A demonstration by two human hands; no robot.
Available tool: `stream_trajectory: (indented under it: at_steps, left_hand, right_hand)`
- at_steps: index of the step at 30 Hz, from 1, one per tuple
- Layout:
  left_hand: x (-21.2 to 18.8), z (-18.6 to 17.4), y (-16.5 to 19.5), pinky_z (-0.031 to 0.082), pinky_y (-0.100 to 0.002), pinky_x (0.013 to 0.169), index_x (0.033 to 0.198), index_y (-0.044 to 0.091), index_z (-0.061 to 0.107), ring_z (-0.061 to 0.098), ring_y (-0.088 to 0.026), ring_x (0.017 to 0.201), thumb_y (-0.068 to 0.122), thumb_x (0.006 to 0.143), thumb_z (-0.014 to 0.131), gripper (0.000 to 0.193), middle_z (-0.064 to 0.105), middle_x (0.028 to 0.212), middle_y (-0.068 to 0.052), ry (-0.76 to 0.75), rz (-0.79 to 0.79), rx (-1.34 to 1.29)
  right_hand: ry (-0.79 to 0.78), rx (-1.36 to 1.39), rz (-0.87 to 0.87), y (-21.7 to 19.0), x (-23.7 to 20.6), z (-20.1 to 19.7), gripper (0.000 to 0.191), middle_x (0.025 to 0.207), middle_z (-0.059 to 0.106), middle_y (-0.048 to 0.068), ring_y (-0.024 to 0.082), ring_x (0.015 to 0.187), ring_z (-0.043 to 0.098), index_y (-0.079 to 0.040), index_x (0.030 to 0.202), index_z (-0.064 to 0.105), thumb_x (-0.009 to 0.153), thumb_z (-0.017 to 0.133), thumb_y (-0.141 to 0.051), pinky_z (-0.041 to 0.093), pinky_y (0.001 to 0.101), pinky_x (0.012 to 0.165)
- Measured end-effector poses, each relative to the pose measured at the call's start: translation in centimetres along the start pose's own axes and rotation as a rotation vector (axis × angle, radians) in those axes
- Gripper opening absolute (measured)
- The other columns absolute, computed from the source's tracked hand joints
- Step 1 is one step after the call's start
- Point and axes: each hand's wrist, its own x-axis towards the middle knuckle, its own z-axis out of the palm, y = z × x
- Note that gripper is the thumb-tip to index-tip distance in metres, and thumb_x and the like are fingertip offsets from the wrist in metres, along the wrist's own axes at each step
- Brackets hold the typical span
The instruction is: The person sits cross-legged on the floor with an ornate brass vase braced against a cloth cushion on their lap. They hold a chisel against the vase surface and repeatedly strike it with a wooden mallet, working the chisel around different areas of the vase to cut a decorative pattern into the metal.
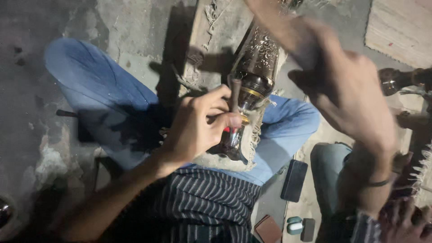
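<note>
An engraved metal vase [257, 58] lies tilted on a fringed cloth over a wooden block between my knees. My left hand [198, 128] is closed around a slim dark punch [235, 93], whose tip rests against the vase's banded neck. A bit of red [227, 130] shows under my fingers. My right hand [351, 92] is raised above and to the right of the vase. It is blurred by motion and grips a brownish tool [281, 24] that reaches toward the top edge; its kind is too smeared to tell.
I sit on a rough concrete floor in blue trousers [94, 94]. By my right knee lie a dark phone [294, 180], a brown wallet [268, 228], a small teal case [294, 225] and a dark box [308, 229]. Another metal vessel [396, 81] stands at the right, a wooden board [400, 27] at the top right.
</note>
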Motion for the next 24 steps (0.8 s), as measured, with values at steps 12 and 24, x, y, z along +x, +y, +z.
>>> stream_trajectory:
  at_steps: [12, 24]
  left_hand:
    - [-2.1, 1.2, -0.1, 0.061, -0.023, 0.072, 0.101, -0.002, 0.062, 0.077, -0.011, 0.085, 0.001, 0.093, 0.068, 0.01, 0.078, 0.09, -0.008, 0.092, -0.17, -0.163]
    - [-3.9, 2.3, -0.4, 0.055, -0.023, 0.061, 0.099, -0.001, 0.061, 0.076, -0.012, 0.073, 0.011, 0.099, 0.073, 0.017, 0.076, 0.084, -0.008, 0.228, -0.112, -0.071]
  right_hand:
    - [-0.175, -0.358, -0.268, -4.0, 5.5, -4.4, 0.048, 0.083, 0.066, 0.013, 0.03, 0.061, 0.065, -0.023, 0.143, 0.04, 0.1, 0.062, -0.026, 0.049, 0.0389, 0.053]
    - [-0.218, -0.6, -0.315, -6.2, 6.3, -5.7, 0.068, 0.088, 0.072, 0.007, 0.016, 0.052, 0.063, -0.027, 0.161, 0.036, 0.096, 0.054, -0.034, 0.043, 0.0292, 0.042]
